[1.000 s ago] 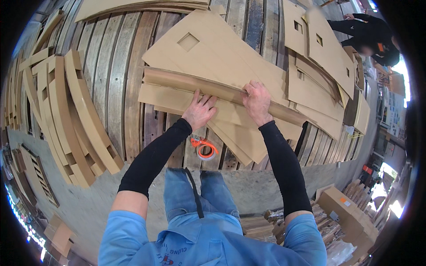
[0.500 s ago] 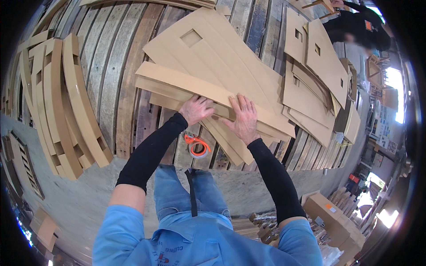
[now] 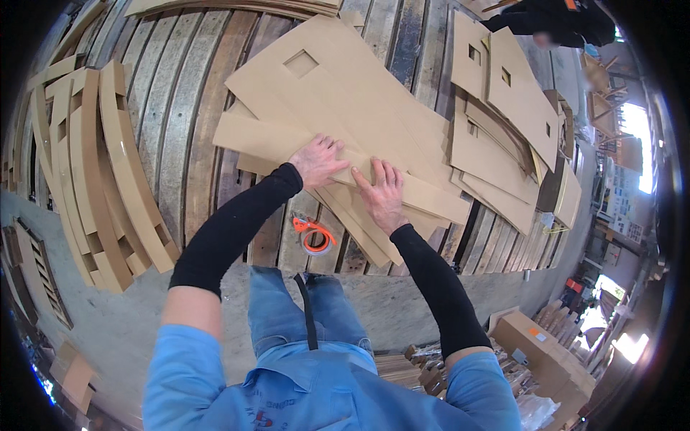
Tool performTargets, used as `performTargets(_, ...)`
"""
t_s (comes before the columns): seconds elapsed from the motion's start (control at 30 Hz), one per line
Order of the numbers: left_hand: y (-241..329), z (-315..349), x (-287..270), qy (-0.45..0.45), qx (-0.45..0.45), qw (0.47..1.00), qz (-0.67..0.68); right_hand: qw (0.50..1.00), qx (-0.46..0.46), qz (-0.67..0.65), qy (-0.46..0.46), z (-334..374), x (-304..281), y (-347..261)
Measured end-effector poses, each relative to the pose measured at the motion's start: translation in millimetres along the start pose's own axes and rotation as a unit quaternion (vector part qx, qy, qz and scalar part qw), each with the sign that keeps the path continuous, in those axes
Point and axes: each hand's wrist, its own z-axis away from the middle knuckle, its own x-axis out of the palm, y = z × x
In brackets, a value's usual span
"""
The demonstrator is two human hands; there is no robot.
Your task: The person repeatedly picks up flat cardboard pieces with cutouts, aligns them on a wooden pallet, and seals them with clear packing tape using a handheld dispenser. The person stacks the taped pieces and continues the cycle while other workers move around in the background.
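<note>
A long folded cardboard strip lies slantwise in front of me across larger cardboard sheets. My left hand is closed on its middle, the fingers bent and pressed together against the board. My right hand rests just to the right, its fingers and thumb spread over the strip, open and pressing down. The lower layers under my palms are partly hidden. Nearer to me, between my forearms, an orange tape dispenser lies on the slatted wooden table.
Several bent cardboard pieces lean at the table's left. Cut cardboard panels with square holes are stacked to the right. Another person in dark clothes is at the far right. A large cardboard box stands on the floor at lower right.
The strip's raised far flap has been folded down and now lies flatter. My hands have come closer together, the right one moving left. The other person has shifted up and left in view.
</note>
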Motion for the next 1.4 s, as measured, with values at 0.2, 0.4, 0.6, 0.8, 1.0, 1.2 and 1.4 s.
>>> performTargets(0.2,-6,37,5,0.081,-0.161,0.983,0.035,0.978,0.046,-0.202,-0.017,35,-9,-61)
performTargets(0.4,14,10,0,0.084,-0.284,0.954,0.035,0.911,0.188,-0.26,-0.257,83,49,-118)
performTargets(0.6,9,-8,-2,0.083,-0.267,0.958,0.068,0.873,0.322,-0.273,-0.245,83,83,-117)
performTargets(0.8,6,-3,4,0.097,-0.247,0.962,0.069,0.471,0.494,-0.671,-0.29,92,-16,-76)
performTargets(1.0,7,-2,-1,0.08,-0.247,0.962,0.077,0.676,0.37,-0.626,-0.119,7,-116,-9)
performTargets(1.2,6,1,-1,0.075,-0.252,0.963,0.059,0.979,0.096,-0.164,0.074,-138,-133,-17)
performTargets(1.4,11,-5,2,0.09,-0.247,0.963,0.058,0.989,0.114,-0.065,-0.068,-127,-75,-6)
